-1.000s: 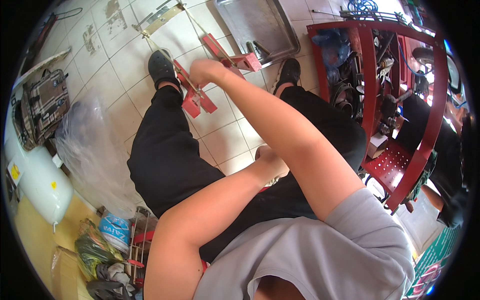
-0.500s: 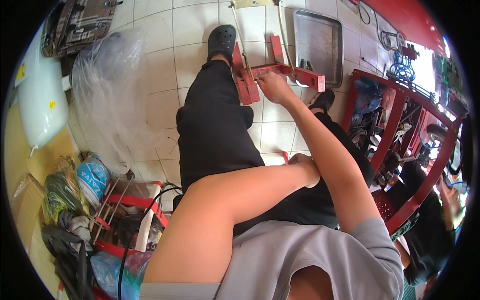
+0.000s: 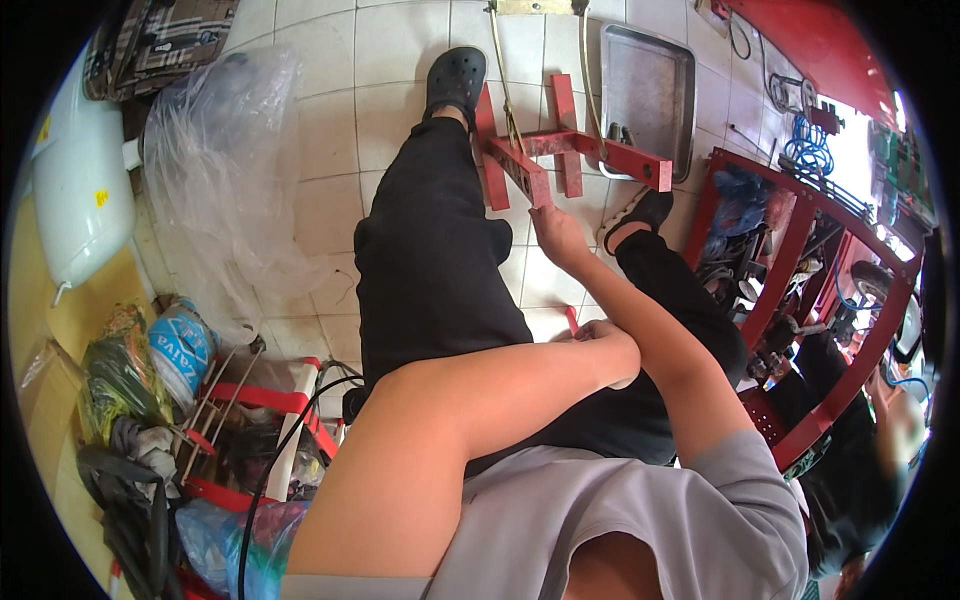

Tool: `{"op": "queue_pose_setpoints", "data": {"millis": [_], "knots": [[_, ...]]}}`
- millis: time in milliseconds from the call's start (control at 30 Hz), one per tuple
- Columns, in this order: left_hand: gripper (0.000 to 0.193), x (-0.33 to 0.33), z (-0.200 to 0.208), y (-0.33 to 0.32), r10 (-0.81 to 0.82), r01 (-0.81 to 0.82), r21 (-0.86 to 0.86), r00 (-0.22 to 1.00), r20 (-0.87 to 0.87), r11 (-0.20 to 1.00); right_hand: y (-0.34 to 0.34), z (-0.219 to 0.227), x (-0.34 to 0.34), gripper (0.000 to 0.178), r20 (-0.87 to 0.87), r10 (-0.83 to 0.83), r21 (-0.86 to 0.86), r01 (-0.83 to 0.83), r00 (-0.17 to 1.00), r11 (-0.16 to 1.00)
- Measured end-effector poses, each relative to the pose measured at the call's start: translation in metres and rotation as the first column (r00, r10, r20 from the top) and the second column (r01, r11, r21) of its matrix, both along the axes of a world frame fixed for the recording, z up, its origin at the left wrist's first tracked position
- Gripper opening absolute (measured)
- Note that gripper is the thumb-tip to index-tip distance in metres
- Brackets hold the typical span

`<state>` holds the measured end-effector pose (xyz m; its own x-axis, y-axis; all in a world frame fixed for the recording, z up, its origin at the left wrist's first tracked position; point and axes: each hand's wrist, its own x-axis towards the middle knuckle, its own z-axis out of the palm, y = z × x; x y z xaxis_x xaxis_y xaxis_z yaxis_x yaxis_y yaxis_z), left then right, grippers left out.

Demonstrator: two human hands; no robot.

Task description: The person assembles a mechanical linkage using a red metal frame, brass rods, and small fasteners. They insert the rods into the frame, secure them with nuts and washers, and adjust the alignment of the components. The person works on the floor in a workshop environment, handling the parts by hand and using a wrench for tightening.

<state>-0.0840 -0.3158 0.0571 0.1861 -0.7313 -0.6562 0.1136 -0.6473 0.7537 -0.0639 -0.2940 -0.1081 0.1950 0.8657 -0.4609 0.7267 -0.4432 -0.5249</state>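
White tank: way over on our left, a white tank (image 3: 85, 215), kinda bent by the lens.
Plaid bag: top left, we had a brown plaid bag (image 3: 165, 40) near the tank.
Tub: below those sat a blue-and-white tub (image 3: 183, 342), right by some dark junk.
Plastic: a crumpled clear plastic sheet (image 3: 220, 170) was spread on the tile floor (image 3: 400, 120).
Left shoe: our black clog (image 3: 457, 85) was planted just left of the stand.
Red stand: the red metal stand (image 3: 550, 144) was on the tiles between our feet, with thin yellowish strands running up from it to a pale bar (image 3: 535, 6).
Right hand: our right hand (image 3: 560, 238) was at the near end of the stand's left beam, fingers mostly folded, tips touching the end. We couldn't tell if it actually had a grip.
Left hand: our left hand (image 3: 605, 345) was in close, next to the right forearm, fingers curled, a small red piece (image 3: 572, 320) poking up beside them. Holding it or not? Couldn't tell, the wrist hid too much.
Tray: a grey metal tray (image 3: 650, 95) lay just right of the stand.
Red rack: further right, we had a red rack (image 3: 782, 257) stuffed with parts.
Other person: someone in black (image 3: 855, 470) was at the far right edge.
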Motion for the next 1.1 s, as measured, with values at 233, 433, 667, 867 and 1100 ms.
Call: {"op": "queue_pose_setpoints", "data": {"millis": [233, 433, 667, 867, 1100], "knots": [[0.037, -0.01, 0.004, 0.014, 0.032, -0.032, 0.009, 0.999, -0.009, 0.999, 0.003, -0.051, -0.013, 0.03, 0.035, 0.171, -0.343, -0.149, 0.985, 0.927], [0.042, -0.019, 0.004, 0.01, 0.125, -0.123, 0.029, 0.99, -0.06, 0.992, 0.021, -0.081, -0.018, 0.026, -0.016, -0.083, -0.32, 0.073, 0.996, 0.944], [0.043, -0.017, -0.004, -0.003, 0.21, -0.213, 0.042, 0.976, 0.054, 0.976, -0.006, -0.041, 0.02, 0.033, -0.085, -0.305, -0.266, 0.273, 0.949, 0.924], [0.023, -0.008, 0.014, 0.029, 0.127, -0.128, -0.012, 0.97, 0.206, 0.992, 0.042, 0.045, 0.045, 0.027, -0.043, -0.357, -0.192, 0.343, 0.933, 0.92], [0.018, -0.01, 0.098, 0.158, 0.756, -0.692, -0.31, 0.625, 0.195, 0.652, 0.076, 0.06, 0.056, 0.022, -0.021, -0.425, -0.202, 0.412, 0.905, 0.888]]}}
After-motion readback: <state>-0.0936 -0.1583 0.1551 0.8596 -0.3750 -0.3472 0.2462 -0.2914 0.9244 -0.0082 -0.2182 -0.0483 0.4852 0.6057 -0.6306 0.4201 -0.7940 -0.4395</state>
